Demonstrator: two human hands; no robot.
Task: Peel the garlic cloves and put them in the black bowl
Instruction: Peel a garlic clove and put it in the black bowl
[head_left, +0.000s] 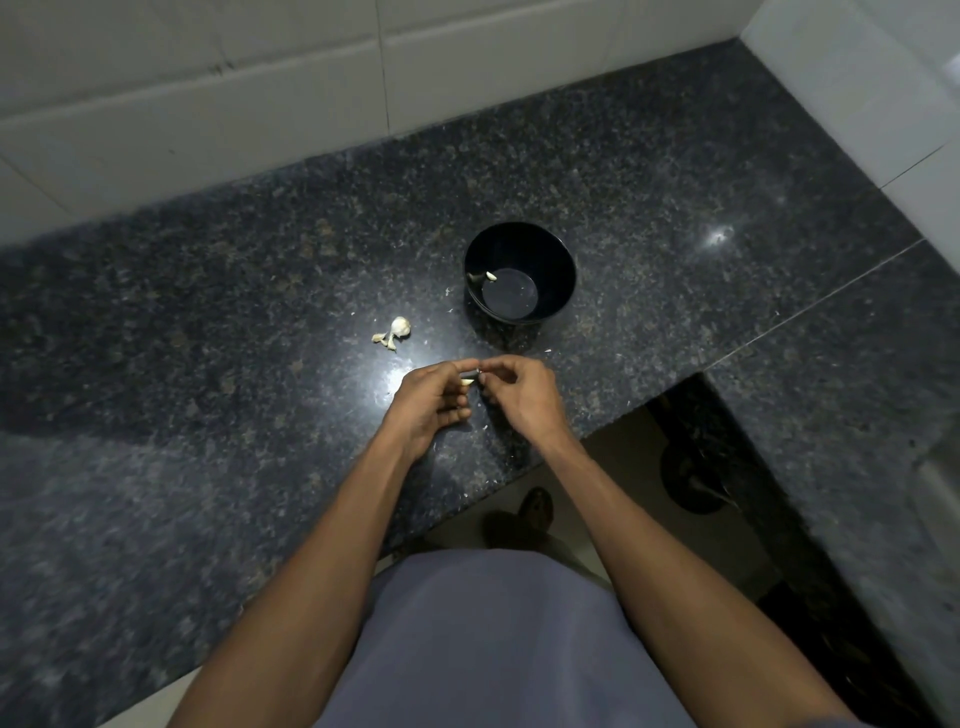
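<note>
Over the granite counter (208, 338), both hands pinch 1 garlic clove (467, 382).

- Your two hands, left hand (434, 400) and right hand (519, 397), meet over the near edge of the counter (208, 415), fingertips touching around a clove.
- The black bowl (520, 273) stands just beyond the hands; the granite between them carries only small scraps of skin.
- The garlic pieces (395, 332) lie left of the bowl, apart from it.
- The tiled wall (260, 104) closes the far side; a second wall closes the right.
</note>
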